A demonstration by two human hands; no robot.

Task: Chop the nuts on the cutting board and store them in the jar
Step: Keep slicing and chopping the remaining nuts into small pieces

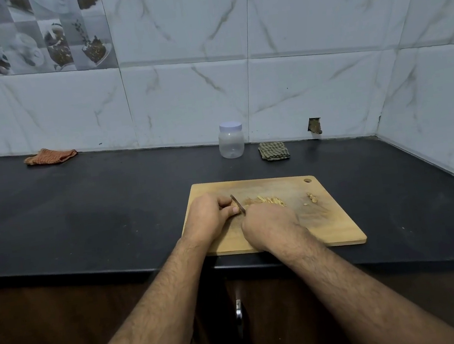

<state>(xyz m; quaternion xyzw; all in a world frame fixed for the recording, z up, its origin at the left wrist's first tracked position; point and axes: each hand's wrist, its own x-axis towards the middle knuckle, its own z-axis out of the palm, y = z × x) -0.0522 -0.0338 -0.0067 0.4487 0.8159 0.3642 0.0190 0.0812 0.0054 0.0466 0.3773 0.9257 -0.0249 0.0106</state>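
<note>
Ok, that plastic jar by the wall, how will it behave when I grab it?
The jar looks clear, thin-walled and empty, so probably very light and easy to tip or slide if nudged. Its lid is on, and the smooth rounded sides may feel slippery.

There is only one view, from a wide-angle camera worn on the person's head, which looks forward and down over both forearms. It faces the tiled wall [309, 84] behind the dark counter [95, 205], and it stands near the front edge of the counter, with the cutting board [325, 217] close below the middle. The wide lens bends the wall lines at the sides.
</note>
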